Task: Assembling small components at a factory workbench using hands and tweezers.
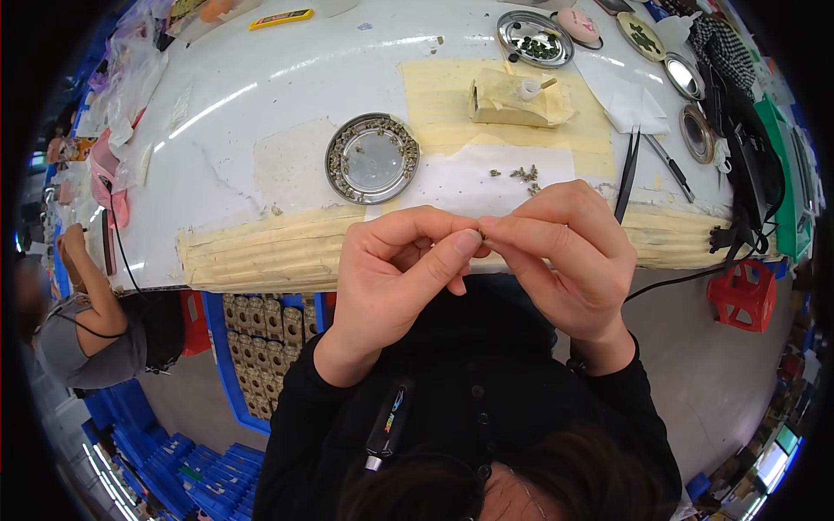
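Note:
My left hand (395, 273) and my right hand (569, 256) meet over the table's front edge. Their fingertips pinch together around a tiny dark piece (482, 234), mostly covered by the fingers, so its kind cannot be made out. Beyond my left hand stands a round metal dish (375, 184) with many small metallic parts along its inside rim. A few more small metallic parts (525, 174) lie on white paper just past my right hand. Black tweezers (627, 178) rest to the right of that hand.
A taped block (512, 100) holds a small white cup. Behind it, a metal plate (535, 42) carries dark green pieces. A thin pen-like tool (671, 169) lies at right. Below the table are a blue crate (228, 365) of metal housings and a red stool (741, 295). Another person (87, 334) sits at left.

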`<state>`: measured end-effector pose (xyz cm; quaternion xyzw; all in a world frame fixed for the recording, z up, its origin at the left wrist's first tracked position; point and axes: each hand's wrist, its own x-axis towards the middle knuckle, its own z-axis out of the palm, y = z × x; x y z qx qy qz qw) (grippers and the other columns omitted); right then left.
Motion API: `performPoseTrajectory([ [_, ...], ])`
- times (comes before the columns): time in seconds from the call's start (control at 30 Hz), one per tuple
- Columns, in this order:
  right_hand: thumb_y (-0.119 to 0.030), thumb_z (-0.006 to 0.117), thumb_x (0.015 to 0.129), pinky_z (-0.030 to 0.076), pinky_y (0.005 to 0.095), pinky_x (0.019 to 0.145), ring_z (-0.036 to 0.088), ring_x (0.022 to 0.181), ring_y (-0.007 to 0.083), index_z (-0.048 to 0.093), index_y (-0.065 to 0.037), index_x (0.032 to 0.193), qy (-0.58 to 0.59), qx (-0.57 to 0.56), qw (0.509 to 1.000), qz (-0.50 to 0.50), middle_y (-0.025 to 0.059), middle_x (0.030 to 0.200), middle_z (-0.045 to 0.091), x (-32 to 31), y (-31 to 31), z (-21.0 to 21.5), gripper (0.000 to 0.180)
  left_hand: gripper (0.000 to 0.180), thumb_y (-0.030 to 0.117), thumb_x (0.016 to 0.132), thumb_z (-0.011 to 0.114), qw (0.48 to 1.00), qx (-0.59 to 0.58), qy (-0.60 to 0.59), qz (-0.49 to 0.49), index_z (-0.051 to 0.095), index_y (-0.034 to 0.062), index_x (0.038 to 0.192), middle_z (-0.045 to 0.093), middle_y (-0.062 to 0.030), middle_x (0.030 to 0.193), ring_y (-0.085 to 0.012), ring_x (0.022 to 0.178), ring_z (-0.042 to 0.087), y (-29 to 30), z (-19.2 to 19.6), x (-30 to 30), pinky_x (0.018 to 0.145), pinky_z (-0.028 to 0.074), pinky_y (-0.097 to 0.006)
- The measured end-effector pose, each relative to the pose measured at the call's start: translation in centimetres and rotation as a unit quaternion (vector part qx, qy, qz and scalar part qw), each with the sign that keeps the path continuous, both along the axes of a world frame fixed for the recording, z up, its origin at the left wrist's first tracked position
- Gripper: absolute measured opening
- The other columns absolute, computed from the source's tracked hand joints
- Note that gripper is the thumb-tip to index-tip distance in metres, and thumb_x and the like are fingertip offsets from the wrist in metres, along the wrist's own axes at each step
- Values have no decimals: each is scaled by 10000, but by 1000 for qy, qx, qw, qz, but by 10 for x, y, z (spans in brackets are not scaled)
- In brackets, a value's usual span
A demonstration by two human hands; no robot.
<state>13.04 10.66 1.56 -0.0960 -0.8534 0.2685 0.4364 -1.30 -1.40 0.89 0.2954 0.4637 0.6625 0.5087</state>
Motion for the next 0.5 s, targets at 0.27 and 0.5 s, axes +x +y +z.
performPoseTrajectory([
  [0.27, 18, 777, 625, 444, 291, 541, 575, 648, 197, 715, -29, 879, 13, -12, 1000, -9, 45, 743, 600, 0, -3, -1, 266, 155, 45, 918, 641, 1000, 11, -15, -16, 683, -49, 1033, 711, -94, 890, -67, 728, 629, 1, 0, -1, 591, 506, -189],
  [0.5, 59, 764, 636, 462, 289, 548, 586, 666, 192, 702, -20, 857, -7, -41, 999, 3, 54, 762, 603, 0, -3, -3, 243, 158, 33, 899, 662, 1000, 2, 2, -9, 685, -48, 1032, 707, -80, 902, -58, 725, 630, 0, -1, -2, 589, 512, -187],
])
